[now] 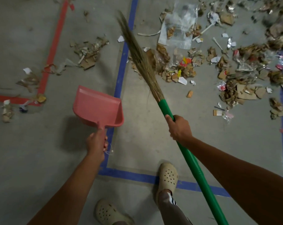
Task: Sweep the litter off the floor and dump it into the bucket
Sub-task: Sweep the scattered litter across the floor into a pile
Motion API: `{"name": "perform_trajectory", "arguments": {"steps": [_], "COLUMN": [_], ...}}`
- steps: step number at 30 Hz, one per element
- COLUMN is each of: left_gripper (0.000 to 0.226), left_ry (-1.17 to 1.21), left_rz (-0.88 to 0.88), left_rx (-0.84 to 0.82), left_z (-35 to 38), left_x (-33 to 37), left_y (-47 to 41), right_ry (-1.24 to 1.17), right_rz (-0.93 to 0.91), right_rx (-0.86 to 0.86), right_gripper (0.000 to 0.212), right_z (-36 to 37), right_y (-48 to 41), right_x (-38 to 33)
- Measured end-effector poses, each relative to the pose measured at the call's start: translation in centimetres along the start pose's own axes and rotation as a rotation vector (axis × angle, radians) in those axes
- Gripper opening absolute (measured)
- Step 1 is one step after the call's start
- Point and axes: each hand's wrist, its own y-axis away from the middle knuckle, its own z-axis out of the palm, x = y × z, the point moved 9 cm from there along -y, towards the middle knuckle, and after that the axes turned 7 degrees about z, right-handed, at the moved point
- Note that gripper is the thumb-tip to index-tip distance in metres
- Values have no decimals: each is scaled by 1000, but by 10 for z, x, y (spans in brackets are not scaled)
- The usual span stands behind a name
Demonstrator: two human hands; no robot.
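Gripping the broom handle (194,159) with the right hand (179,127), fingers curled fully round the green shaft a little below the binding. Running from there up and to the left, the bristles (137,51): long axis slanting away from the body, tip lying over the blue tape line (121,75). Hard to tell from this height whether brushing the floor (40,151) or held just off it.

Clutching the stem of the pink dustpan (97,106) with the left hand (97,142), closed round it. Pan mouth pointing forward and away, carried above the floor beside the blue line, with a shadow beneath and nothing inside.

Further out, to the right of the bristles and ahead of the right hand, the main litter (178,69): torn cardboard, paper scraps, foil and a clear plastic sheet (178,30), spread thick inside the blue-taped area. Plainly nearer the right hand than the left. Left of the blue line, a smaller scatter (89,52) strung along the red tape (53,51), nearer the dustpan.

Judging by this, early in the task: no gathered heap, pan unloaded. Next move probably a stroke across the broom's long axis, reaching past the pile on the right and drawing it back leftward toward the pan. No bucket anywhere in view.
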Motion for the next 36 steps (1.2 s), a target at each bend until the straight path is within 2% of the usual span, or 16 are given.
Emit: {"name": "perform_trajectory", "arguments": {"steps": [7,14,20,23,28,31,36], "left_gripper": [45,33,32,29,39,45,38], "left_ry": [124,173,248,294,427,441,348], "left_rz": [45,201,251,235,263,297,351], "left_rx": [88,330,586,741,920,907,752], "left_z": [-111,-235,-333,-376,-414,-421,-400], "left_x": [-37,-100,-162,-191,-214,-209,-179], "left_y": [-45,-120,-200,-232,-268,-293,-333], "right_ry": [124,217,345,405,412,332,99], "right_rz": [-200,-475,-646,-644,-426,-435,-403], "right_rx": [-130,-266,-424,-521,-653,-634,-531], "right_gripper": [45,41,40,40,33,34,40], "right_z": [108,309,477,554,653,682,661], "right_y": [33,43,58,64,54,31,-20], "right_x": [-97,-197,-253,-267,-267,-272,-280]}}
